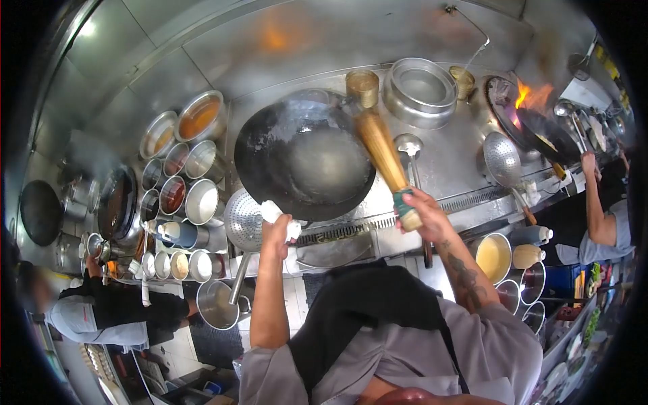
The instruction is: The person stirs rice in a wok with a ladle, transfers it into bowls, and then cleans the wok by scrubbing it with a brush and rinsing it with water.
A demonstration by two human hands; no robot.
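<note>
A large dark wok (307,155) with a wet, steamy inside stands on the steel range. My left hand (275,236) is closed on a white cloth (280,219) at the wok's near edge, where the handle is hidden. In my right hand (424,214) is a bamboo brush (381,148) with green wrapping near its end. The brush's far tip is blurred and lies by the wok's right rim. A perforated strainer (244,219) rests just left of my left hand. Beyond the brush, a ladle (408,145) lies on the range with its handle toward me.
Metal pots of sauces and seasonings (201,201) stand at the left. A lidded-looking steel pot (420,91) is at the back, near a running tap (482,44). At the right, a co-worker's arm (594,202) holds a wok beside flames (523,94). Another person (101,314) stands lower left.
</note>
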